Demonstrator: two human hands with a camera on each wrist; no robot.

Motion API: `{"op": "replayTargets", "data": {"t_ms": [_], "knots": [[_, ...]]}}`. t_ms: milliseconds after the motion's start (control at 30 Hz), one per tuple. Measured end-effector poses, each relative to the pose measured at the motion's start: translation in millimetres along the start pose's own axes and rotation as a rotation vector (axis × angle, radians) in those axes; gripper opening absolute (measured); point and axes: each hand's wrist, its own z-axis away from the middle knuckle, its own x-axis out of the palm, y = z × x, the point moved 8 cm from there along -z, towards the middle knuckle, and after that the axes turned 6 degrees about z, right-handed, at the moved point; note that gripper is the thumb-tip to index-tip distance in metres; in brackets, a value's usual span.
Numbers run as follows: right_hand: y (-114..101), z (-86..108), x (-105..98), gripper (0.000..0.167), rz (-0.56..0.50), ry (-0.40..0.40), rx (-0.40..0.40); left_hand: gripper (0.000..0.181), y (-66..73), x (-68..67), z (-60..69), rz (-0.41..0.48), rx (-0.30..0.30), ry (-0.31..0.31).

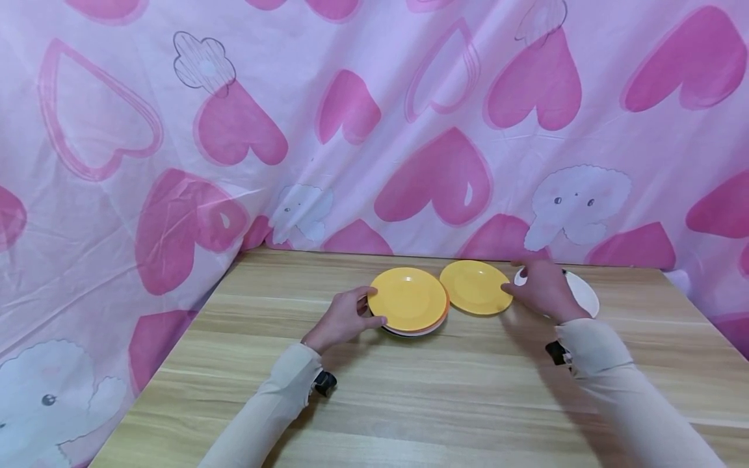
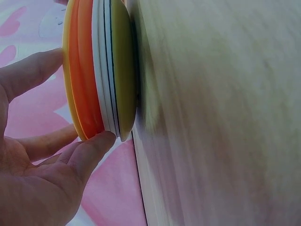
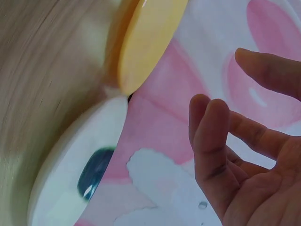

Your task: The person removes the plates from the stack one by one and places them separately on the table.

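A stack of plates stands on the table, with a yellow plate on top. From the side, the left wrist view shows an orange plate, white ones with dark rims, and an olive-yellow plate lowest. My left hand holds the left side of this stack, with thumb and fingertips at the rims. Right of the stack lies a single yellow plate. My right hand hovers between it and a white plate with a dark mark, fingers loosely bent around nothing. That hand partly hides the white plate.
A wood-grain table carries the plates, which sit near its far edge. Behind and to the left hangs a pink curtain printed with hearts. Black wrist devices sit at both cuffs.
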Motion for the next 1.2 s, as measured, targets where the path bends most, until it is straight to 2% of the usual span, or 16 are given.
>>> {"op": "replayTargets", "data": {"t_ms": [167, 400, 567, 800, 933, 1200], "knots": [[-13.6, -0.1, 10.6, 0.052, -0.068, -0.049, -0.011, 0.081, -1.8, 0.9, -0.6, 0.046, -0.038, 0.001], [-42.4, -0.2, 28.2, 0.052, -0.171, -0.113, -0.158, 0.087, -0.7, 1.3, -2.5, 0.061, -0.053, -0.002], [-57.8, 2.3, 38.4, 0.05, -0.251, -0.15, -0.203, 0.087, -0.1, 1.2, -2.4, 0.055, -0.035, -0.007], [-72.5, 3.5, 48.8, 0.05, -0.337, -0.174, -0.232, 0.082, 0.2, 1.3, -2.7, 0.063, -0.005, 0.005], [-75.9, 3.5, 54.6, 0.049, -0.338, -0.178, -0.25, 0.077, 1.8, 0.5, -3.3, 0.066, 0.022, 0.018], [-78.2, 4.4, 58.6, 0.048, -0.345, -0.161, -0.248, 0.08, 1.4, 0.9, -3.6, 0.046, 0.017, 0.017]]}}
